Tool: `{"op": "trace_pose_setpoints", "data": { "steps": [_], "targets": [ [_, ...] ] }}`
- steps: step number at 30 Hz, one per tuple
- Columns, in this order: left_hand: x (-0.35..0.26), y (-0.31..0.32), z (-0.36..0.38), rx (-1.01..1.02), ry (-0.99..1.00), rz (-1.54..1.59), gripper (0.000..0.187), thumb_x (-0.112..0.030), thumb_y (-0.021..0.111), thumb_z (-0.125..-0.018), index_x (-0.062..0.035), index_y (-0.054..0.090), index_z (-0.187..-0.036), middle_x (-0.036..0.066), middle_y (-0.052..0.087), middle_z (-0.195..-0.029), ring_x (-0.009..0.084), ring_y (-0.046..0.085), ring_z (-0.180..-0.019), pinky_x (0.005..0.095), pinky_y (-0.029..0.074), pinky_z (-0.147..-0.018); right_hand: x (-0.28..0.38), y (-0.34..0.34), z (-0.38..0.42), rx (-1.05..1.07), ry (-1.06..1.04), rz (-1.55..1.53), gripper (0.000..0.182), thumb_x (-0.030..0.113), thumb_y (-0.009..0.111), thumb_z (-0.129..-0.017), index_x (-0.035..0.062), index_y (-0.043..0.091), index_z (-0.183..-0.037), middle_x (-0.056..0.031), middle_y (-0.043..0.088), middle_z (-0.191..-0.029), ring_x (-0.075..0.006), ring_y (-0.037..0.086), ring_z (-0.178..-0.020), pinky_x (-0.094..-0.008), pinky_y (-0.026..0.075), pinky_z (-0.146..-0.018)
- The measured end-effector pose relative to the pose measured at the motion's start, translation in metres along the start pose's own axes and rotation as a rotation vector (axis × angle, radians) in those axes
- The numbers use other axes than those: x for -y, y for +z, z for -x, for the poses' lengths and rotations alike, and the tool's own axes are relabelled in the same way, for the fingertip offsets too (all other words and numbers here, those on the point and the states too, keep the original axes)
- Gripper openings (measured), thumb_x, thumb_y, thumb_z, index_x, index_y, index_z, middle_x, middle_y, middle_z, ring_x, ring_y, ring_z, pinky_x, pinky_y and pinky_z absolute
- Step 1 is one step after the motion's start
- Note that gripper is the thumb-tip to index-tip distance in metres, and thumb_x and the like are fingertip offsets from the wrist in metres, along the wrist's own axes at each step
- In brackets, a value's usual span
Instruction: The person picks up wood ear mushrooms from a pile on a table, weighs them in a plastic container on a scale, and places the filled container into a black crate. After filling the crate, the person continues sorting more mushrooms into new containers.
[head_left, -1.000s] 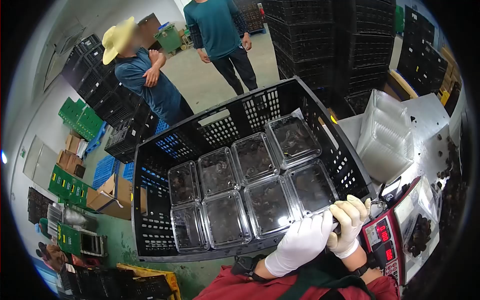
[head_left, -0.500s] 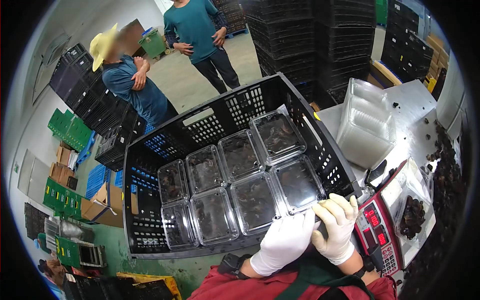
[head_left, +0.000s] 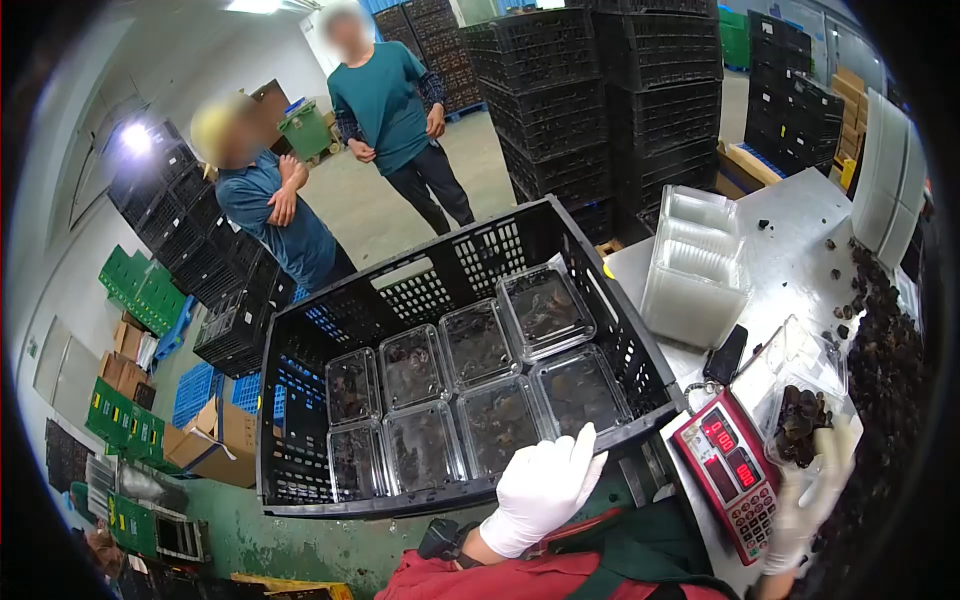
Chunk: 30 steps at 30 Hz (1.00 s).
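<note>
My left hand (head_left: 548,488), in a white glove, hovers at the near edge of a black crate (head_left: 375,508), its fingers extended and nothing in them. Inside the crate, lidded clear boxes (head_left: 423,440) with dark pieces stand in two rows. At the right, my right hand (head_left: 818,490), gloved and blurred, is beside an open clear tray (head_left: 802,428) of dark pieces on the red scale (head_left: 725,465); its fingers look spread. The scale's display shows red digits.
A stack of empty clear boxes (head_left: 697,275) and a black phone (head_left: 726,355) are on the metal table (head_left: 800,215). Loose dark pieces (head_left: 885,400) lie along the right. Two people (head_left: 385,110) stand beyond the crate. Tall black crate stacks (head_left: 660,90) rise behind.
My hands have moved apart. The right one has gone from the crate's near corner to the tray on the scale; the left has opened away from it. The view has tilted up.
</note>
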<state>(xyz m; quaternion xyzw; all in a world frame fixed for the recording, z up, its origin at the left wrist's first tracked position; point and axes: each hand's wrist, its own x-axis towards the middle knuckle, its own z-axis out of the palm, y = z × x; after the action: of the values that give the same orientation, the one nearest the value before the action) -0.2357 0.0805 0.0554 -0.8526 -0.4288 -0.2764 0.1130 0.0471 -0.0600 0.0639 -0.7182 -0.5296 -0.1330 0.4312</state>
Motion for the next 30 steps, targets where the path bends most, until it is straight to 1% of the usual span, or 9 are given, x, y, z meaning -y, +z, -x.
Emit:
{"op": "trace_pose_setpoints", "data": {
  "steps": [1,3,5,8,11,17,21,27,30],
  "targets": [
    [-0.001,-0.002,-0.001,0.033,-0.026,0.035,0.039,-0.024,0.078,-0.076,-0.0081,0.070,-0.111,0.001,0.066,-0.080,0.0166,0.061,-0.066,0.0306,0.046,-0.062,-0.031,-0.027,0.005,-0.062,0.010,0.158,0.045,0.012,0.053,-0.096,-0.0008,0.049,-0.139,-0.0201,0.039,-0.152,-0.0349,0.034,-0.143,-0.0456,0.027,-0.118],
    [0.000,-0.003,-0.005,-0.254,0.036,0.295,0.039,-0.014,0.077,-0.072,-0.0072,0.071,-0.110,0.007,0.071,-0.094,0.0209,0.067,-0.078,0.0330,0.050,-0.073,-0.103,-0.079,0.042,-0.074,0.181,0.546,0.043,0.010,0.050,-0.100,0.0009,0.049,-0.142,-0.0167,0.039,-0.154,-0.0302,0.037,-0.142,-0.0425,0.027,-0.118],
    [-0.013,-0.009,-0.001,-0.299,0.158,0.523,0.039,0.002,0.067,-0.066,-0.0059,0.071,-0.104,0.013,0.071,-0.101,0.0304,0.067,-0.083,0.0414,0.050,-0.078,-0.162,-0.122,0.102,-0.153,0.282,0.736,0.043,0.021,0.065,-0.091,0.0044,0.061,-0.130,-0.0192,0.052,-0.141,-0.0362,0.047,-0.133,-0.0470,0.032,-0.113],
    [-0.052,0.003,-0.012,-0.059,0.404,0.921,0.039,0.009,0.057,-0.065,-0.0022,0.070,-0.100,0.017,0.069,-0.097,0.0335,0.066,-0.080,0.0398,0.051,-0.074,-0.150,-0.155,0.156,-0.057,0.545,0.741,0.046,0.011,0.064,-0.092,-0.0002,0.056,-0.135,-0.0199,0.049,-0.145,-0.0345,0.046,-0.134,-0.0428,0.033,-0.114],
    [-0.109,0.040,-0.013,0.165,0.506,1.082,0.031,0.009,0.059,-0.074,0.0004,0.070,-0.102,0.016,0.069,-0.095,0.0345,0.065,-0.087,0.0415,0.053,-0.079,-0.124,-0.168,0.193,-0.144,0.757,0.749,0.050,0.023,0.067,-0.089,0.0059,0.057,-0.135,-0.0188,0.049,-0.144,-0.0333,0.043,-0.136,-0.0417,0.033,-0.113],
    [-0.199,0.099,0.026,0.506,0.989,1.200,0.012,0.002,0.067,-0.083,-0.0063,0.069,-0.091,0.007,0.068,-0.085,0.0260,0.064,-0.077,0.0372,0.049,-0.072,-0.115,-0.166,0.252,-0.307,0.851,0.743,0.060,0.027,0.073,-0.081,0.0076,0.055,-0.134,-0.0217,0.047,-0.143,-0.0401,0.046,-0.130,-0.0457,0.038,-0.111],
    [-0.232,0.121,0.059,0.646,1.274,1.237,0.012,-0.009,0.071,-0.083,-0.0094,0.065,-0.093,0.004,0.062,-0.086,0.0246,0.063,-0.085,0.0370,0.048,-0.075,-0.110,-0.137,0.263,-0.294,0.857,0.691,0.067,0.032,0.076,-0.077,0.0127,0.054,-0.136,-0.0191,0.047,-0.144,-0.0386,0.047,-0.128,-0.0460,0.040,-0.108],
    [-0.266,0.133,0.091,0.699,1.301,1.238,0.008,-0.007,0.070,-0.084,-0.0108,0.068,-0.090,0.003,0.066,-0.083,0.0239,0.063,-0.078,0.0367,0.049,-0.071,-0.112,-0.126,0.251,-0.120,0.882,0.598,0.073,0.032,0.079,-0.073,0.0134,0.054,-0.138,-0.0161,0.044,-0.148,-0.0368,0.044,-0.133,-0.0474,0.037,-0.110],
    [-0.268,0.137,0.096,0.728,1.197,1.245,0.008,-0.006,0.070,-0.083,-0.0112,0.068,-0.089,0.002,0.066,-0.083,0.0230,0.063,-0.076,0.0362,0.049,-0.069,-0.131,-0.129,0.242,-0.120,0.712,0.544,0.064,0.038,0.077,-0.074,0.0155,0.059,-0.131,-0.0142,0.047,-0.144,-0.0347,0.044,-0.132,-0.0493,0.036,-0.109]
  ]
}}
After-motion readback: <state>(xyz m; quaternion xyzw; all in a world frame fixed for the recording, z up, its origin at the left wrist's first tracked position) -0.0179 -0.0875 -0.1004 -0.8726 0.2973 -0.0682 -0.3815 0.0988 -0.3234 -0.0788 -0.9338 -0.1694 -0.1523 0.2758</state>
